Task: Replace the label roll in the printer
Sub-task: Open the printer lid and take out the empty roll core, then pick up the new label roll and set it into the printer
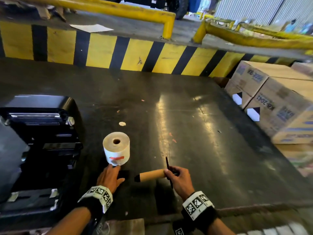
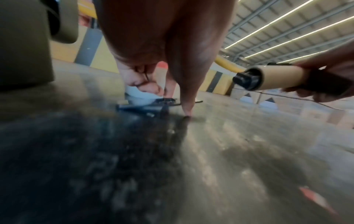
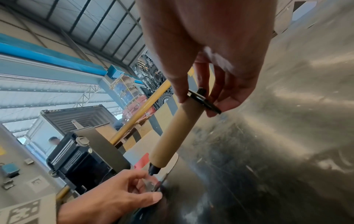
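A full label roll (image 1: 116, 148) with a red tape strip stands on end on the dark table (image 1: 194, 116), just right of the open black printer (image 1: 42, 138). My left hand (image 1: 116, 172) is at the roll's foot. Its fingers curl over a flat black plate (image 2: 153, 104) lying on the table, and the thumb tip touches the table beside it. My right hand (image 1: 169, 173) grips one end of an empty cardboard core (image 1: 151, 175) on a black spindle (image 1: 137, 178), held level above the table. A thin black flange (image 3: 203, 100) sits at the gripped end.
Stacked cardboard boxes (image 1: 271, 102) line the table's right side. A yellow-and-black striped kerb (image 1: 135, 55) and yellow rails (image 1: 118, 9) run behind. A small white round scrap (image 1: 122, 123) lies beyond the roll.
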The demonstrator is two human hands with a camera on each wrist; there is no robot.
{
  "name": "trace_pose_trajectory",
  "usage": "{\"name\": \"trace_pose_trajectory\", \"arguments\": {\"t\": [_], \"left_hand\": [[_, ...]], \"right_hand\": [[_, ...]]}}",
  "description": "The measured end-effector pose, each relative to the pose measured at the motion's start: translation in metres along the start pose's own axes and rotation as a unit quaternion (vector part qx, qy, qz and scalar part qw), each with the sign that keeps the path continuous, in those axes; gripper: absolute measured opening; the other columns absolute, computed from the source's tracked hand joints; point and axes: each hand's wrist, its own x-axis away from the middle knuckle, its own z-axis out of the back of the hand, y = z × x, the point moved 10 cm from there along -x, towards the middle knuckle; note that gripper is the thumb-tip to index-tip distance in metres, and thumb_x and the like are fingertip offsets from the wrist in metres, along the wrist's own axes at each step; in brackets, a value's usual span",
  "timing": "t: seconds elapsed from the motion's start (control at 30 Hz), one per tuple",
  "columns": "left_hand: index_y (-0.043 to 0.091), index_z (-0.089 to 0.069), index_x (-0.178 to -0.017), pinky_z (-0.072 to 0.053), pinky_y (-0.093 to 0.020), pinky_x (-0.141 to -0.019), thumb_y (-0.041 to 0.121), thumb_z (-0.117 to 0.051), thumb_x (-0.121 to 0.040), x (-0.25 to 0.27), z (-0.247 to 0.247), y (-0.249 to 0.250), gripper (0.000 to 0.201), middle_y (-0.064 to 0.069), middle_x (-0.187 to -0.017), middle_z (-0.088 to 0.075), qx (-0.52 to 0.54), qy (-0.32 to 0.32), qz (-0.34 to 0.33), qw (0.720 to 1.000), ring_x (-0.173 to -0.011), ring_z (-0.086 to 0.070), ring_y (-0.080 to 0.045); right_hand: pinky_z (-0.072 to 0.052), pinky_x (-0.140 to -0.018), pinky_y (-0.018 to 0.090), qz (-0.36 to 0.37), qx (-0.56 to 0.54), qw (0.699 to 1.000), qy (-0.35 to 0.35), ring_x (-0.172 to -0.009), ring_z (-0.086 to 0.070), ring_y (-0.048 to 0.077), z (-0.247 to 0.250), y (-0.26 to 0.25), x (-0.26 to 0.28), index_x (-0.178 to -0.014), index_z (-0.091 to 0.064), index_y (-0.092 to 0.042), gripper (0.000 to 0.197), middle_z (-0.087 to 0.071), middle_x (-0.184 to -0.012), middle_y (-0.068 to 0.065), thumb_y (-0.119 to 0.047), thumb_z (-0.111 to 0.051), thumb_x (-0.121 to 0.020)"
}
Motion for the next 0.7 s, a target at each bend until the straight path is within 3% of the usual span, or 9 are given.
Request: {"name": "trace_pose_trajectory", "arguments": {"t": [0.1, 0.2, 0.27, 0.33, 0.43, 0.53, 0.63, 0.7], "left_hand": [[0.013, -0.052, -0.123, -0.047, -0.038, -0.095, 0.033, -0.069, -0.078, 0.004, 0.002, -0.003, 0.052, -0.013, -0.125, -0.057, 0.056, 0.005, 0.025, 0.998, -0.116, -0.055, -0.029], [0.018, -0.069, -0.089, -0.049, -0.031, -0.078, 0.039, -0.065, -0.082, 0.011, 0.017, 0.01, 0.023, -0.007, -0.086, -0.069, 0.203, 0.026, 0.034, 0.978, -0.087, -0.066, -0.022], [0.019, -0.072, -0.074, -0.049, -0.027, -0.072, 0.042, -0.062, -0.084, 0.018, 0.011, 0.025, 0.027, 0.002, -0.072, -0.071, 0.294, -0.059, 0.016, 0.954, -0.074, -0.066, -0.012], [0.021, -0.074, -0.078, -0.05, -0.023, -0.067, 0.035, -0.068, -0.081, 0.03, 0.009, 0.036, 0.016, 0.006, -0.068, -0.072, 0.32, -0.139, -0.009, 0.937, -0.066, -0.064, -0.003], [0.016, -0.075, -0.088, -0.053, -0.022, -0.07, 0.034, -0.076, -0.072, 0.042, 0.023, 0.03, 0.024, -0.002, -0.076, -0.075, 0.293, -0.13, -0.02, 0.947, -0.068, -0.066, -0.003], [0.016, -0.073, -0.092, -0.05, -0.011, -0.064, 0.027, -0.076, -0.074, 0.047, 0.045, 0.0, 0.022, 0.005, -0.075, -0.07, 0.221, -0.085, 0.011, 0.971, -0.068, -0.064, -0.001], [0.021, -0.071, -0.087, -0.056, -0.033, -0.07, 0.034, -0.075, -0.072, 0.05, 0.071, -0.04, 0.021, -0.004, -0.078, -0.072, 0.115, -0.004, 0.053, 0.992, -0.073, -0.067, -0.017], [0.021, -0.07, -0.087, -0.055, -0.039, -0.071, 0.037, -0.074, -0.073, 0.052, 0.081, -0.049, 0.022, -0.005, -0.078, -0.07, 0.072, 0.03, 0.062, 0.995, -0.071, -0.065, -0.02]], "right_hand": [[-0.055, -0.073, 0.035, 0.016, 0.006, 0.999, -0.032, -0.071, -0.066, 0.02, -0.016, -0.005, 0.002, -0.088, -0.073, -0.002, 0.015, -0.072, -0.08, 0.018, -0.014, -0.072, -0.08], [-0.056, -0.078, 0.035, 0.014, 0.012, 0.997, -0.068, -0.08, -0.068, 0.021, -0.035, -0.003, 0.002, -0.093, -0.072, -0.006, 0.02, -0.072, -0.087, 0.013, -0.021, -0.073, -0.08], [-0.056, -0.078, 0.034, 0.02, 0.011, 0.995, -0.095, -0.08, -0.068, 0.017, -0.047, -0.007, 0.002, -0.093, -0.072, -0.009, 0.018, -0.072, -0.084, 0.005, -0.022, -0.073, -0.08], [-0.056, -0.077, 0.028, 0.013, -0.015, 0.992, -0.127, -0.078, -0.067, 0.012, -0.06, -0.01, 0.001, -0.095, -0.072, -0.008, 0.018, -0.072, -0.083, 0.001, -0.019, -0.072, -0.081], [-0.049, -0.066, 0.012, 0.012, -0.047, 0.985, -0.167, -0.068, -0.064, -0.001, -0.072, -0.017, -0.002, -0.095, -0.072, -0.006, 0.014, -0.071, -0.077, -0.005, -0.013, -0.068, -0.084], [-0.047, -0.062, 0.012, 0.016, -0.033, 0.989, -0.146, -0.06, -0.06, -0.004, -0.062, -0.013, -0.021, -0.09, -0.071, 0.001, 0.011, -0.068, -0.073, 0.003, -0.007, -0.065, -0.085], [-0.045, -0.059, 0.012, 0.034, 0.021, 0.994, -0.101, -0.065, -0.059, 0.009, -0.038, -0.009, -0.045, -0.092, -0.07, 0.004, 0.014, -0.066, -0.075, 0.008, -0.007, -0.065, -0.085], [-0.046, -0.06, 0.01, 0.036, 0.049, 0.994, -0.092, -0.071, -0.061, 0.016, -0.032, -0.004, -0.055, -0.095, -0.07, 0.004, 0.016, -0.066, -0.076, 0.007, -0.007, -0.066, -0.084]]}}
